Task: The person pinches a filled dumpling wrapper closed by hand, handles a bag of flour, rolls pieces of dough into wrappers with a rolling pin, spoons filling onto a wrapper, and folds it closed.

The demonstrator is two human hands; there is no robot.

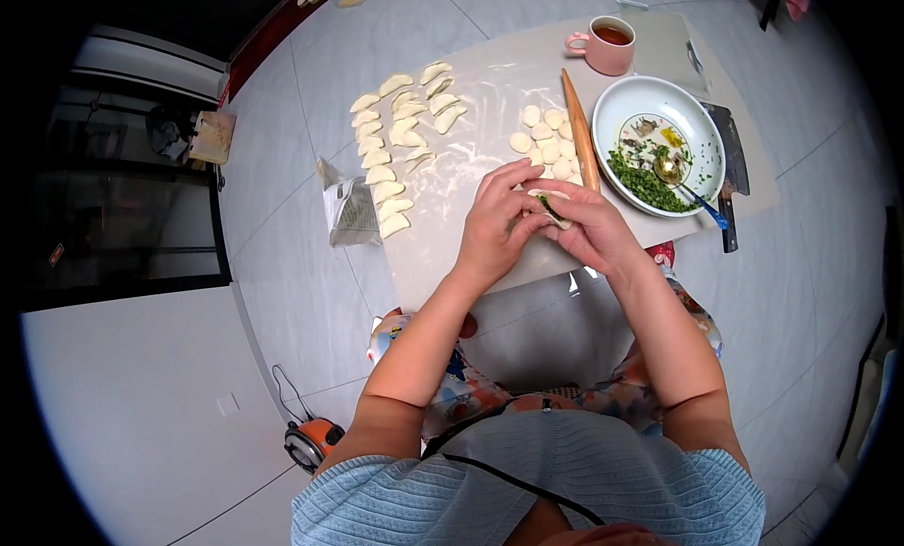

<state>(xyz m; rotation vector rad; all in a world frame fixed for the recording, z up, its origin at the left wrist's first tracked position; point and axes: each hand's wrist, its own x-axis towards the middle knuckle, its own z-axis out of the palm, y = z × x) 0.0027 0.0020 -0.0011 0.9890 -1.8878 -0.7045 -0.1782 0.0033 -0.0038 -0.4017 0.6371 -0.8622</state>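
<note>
While the left hand (pixel 492 221) and right hand (pixel 597 224) pinch it from either side, the dumpling (pixel 557 215) is above the table (pixel 426 264), inside its near edge, long axis slanting toward the near right corner.

Partly folded dumpling (pixel 556 217), held between the fingers (pixel 513 176) of the left hand (pixel 490 221) and the right hand (pixel 603 228). The wrapper (pixel 563 224) is pale dough with a soft, curved edge; it stands open at one side, exposing green filling (pixel 543 200) within the fold. The piece is above the near part of the surface (pixel 443 264); the fingers hide much of its outline, and whether any edge is sealed cannot be told.
</note>
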